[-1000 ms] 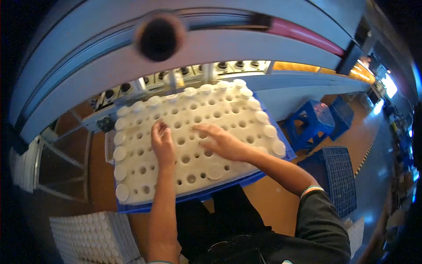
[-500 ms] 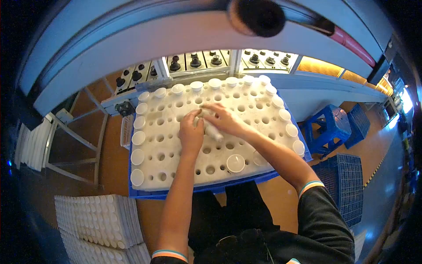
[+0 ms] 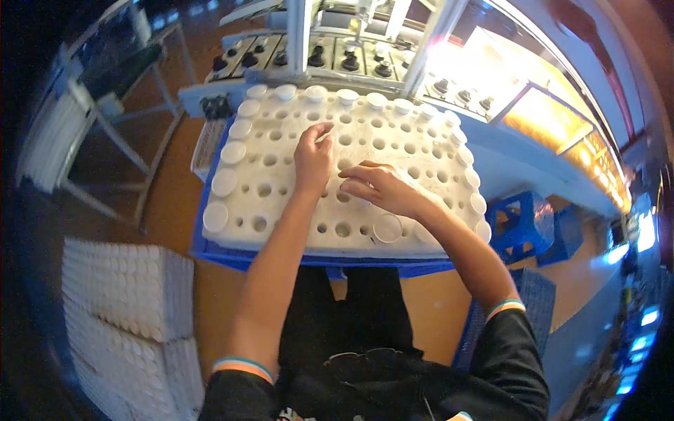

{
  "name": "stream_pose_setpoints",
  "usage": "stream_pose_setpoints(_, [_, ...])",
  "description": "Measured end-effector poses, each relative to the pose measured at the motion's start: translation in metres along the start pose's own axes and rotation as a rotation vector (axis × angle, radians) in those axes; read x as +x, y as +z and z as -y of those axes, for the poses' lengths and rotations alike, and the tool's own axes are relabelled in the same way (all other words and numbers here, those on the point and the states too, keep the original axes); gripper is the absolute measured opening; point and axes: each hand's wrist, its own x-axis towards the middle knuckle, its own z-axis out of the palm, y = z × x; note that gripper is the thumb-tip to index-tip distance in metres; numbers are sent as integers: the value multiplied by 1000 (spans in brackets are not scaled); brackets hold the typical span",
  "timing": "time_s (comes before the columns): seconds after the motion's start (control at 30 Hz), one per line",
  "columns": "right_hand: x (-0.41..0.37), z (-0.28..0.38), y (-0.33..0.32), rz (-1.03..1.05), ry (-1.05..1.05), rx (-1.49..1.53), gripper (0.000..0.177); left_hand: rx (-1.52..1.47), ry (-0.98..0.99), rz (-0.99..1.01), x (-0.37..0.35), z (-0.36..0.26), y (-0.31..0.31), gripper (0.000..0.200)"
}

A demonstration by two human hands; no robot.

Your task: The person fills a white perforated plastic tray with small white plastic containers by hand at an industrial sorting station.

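A thick white foam board (image 3: 302,235) with rows of round holes lies in front of me. White round cups (image 3: 224,182) stand along its left, far and right edges. My left hand (image 3: 314,160) is over the middle of the board, fingers bent and thumb apart from them, with nothing visible in between. To its right, my right hand (image 3: 382,188) hovers low over the holes, fingers reaching left and spread from the thumb. No object shows in it, though its underside is hidden. One more cup (image 3: 387,228) sits near the front edge, below my right hand.
The board rests on a blue crate (image 3: 210,251). Beyond it is a machine frame with black knobs (image 3: 349,62) and a lit panel (image 3: 547,119). Stacked white cup-filled boards (image 3: 119,295) stand at lower left. A blue stool (image 3: 523,221) and blue crates (image 3: 537,295) are at right.
My hands have moved apart; the blurred white piece between them no longer shows. My view has shifted, showing more of the machine and the lit panel.
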Motion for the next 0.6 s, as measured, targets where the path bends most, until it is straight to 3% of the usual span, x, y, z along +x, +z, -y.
stream_pose_setpoints(0.07, [-4,10,-1,-17,-55,-47,37,34,-35,168,2,-1,-6,27])
stream_pose_setpoints(0.1, [-6,15,-1,17,-71,-58,37,87,55,177,2,-2,-8,26])
stream_pose_setpoints(0.2, [-8,23,2,9,-35,-89,40,41,17,198,-2,-1,-10,26])
stream_pose_setpoints(0.27, [-9,22,9,-81,-75,190,40,16,-22,207,-3,-4,-11,26])
stream_pose_setpoints(0.4, [-20,32,18,-48,-145,326,40,3,-3,181,-5,-8,-11,26])
stream_pose_setpoints(0.47, [-24,33,18,64,-318,-91,42,2,-5,174,-5,-9,-11,26])
stream_pose_setpoints(0.6, [-32,29,13,57,-268,-210,46,8,-5,180,-8,-10,-11,25])
